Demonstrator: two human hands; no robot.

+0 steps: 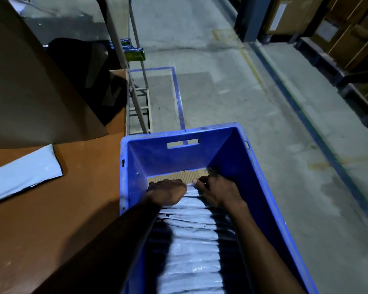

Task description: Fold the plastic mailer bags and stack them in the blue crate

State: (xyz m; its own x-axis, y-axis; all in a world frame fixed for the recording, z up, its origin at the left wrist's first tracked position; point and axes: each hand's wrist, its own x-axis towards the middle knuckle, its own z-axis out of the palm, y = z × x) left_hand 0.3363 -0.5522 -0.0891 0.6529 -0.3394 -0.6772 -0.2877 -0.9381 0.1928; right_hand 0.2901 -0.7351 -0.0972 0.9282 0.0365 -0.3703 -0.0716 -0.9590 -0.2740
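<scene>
Fingers of the left hand (pixel 167 192) and the right hand (pixel 218 193) curl down over the far end of a row of folded mailer bags (pixel 191 240), gripping the foremost ones. The row stands on edge inside the blue crate (pixel 179 133). Bare cardboard (pixel 179 177) shows on the crate floor just beyond. One flat mailer bag (pixel 23 171) lies on the brown counter (pixel 77 192) to the left.

Dim warehouse, grey concrete floor (pixel 210 85) with blue tape lines (pixel 180 98), cardboard-covered table (pixel 51 209), boxes on pallets (pixel 348 32)
</scene>
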